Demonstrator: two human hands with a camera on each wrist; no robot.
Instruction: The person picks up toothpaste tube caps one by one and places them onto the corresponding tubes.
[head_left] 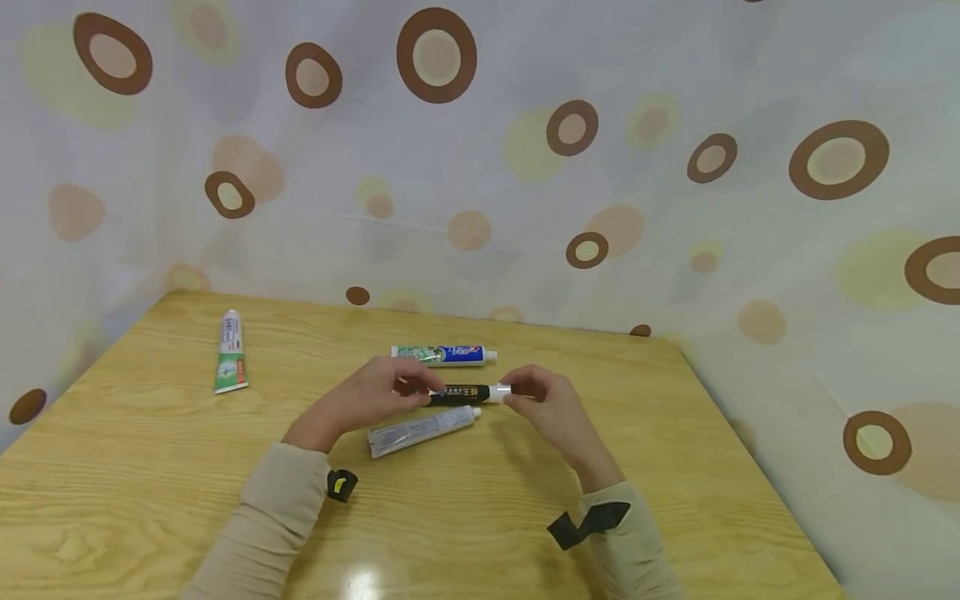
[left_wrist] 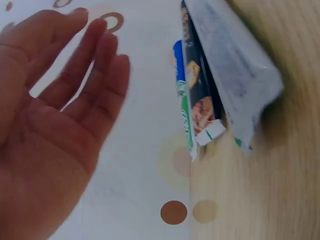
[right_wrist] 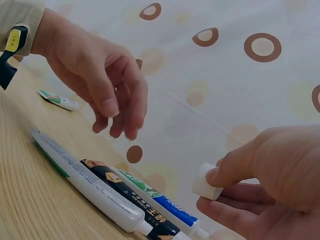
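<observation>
My right hand (right_wrist: 270, 185) pinches a small white cap (right_wrist: 204, 182) between thumb and fingers, just above the tubes' right ends. Below it lies a black toothpaste tube (head_left: 465, 394) with gold lettering. My left hand (head_left: 378, 390) hovers over that tube's left part; its fingers are loosely bent and hold nothing, as its bare palm in the left wrist view shows. Nearer the person, a grey-white tube (head_left: 420, 432) lies slanted, its narrow neck to the right. Behind the black tube is a blue and green tube (head_left: 450, 356).
A white and green tube (head_left: 231, 354) lies apart at the far left of the wooden table (head_left: 450, 517). A pale curtain (head_left: 487, 167) with brown rings hangs along the table's back and sides.
</observation>
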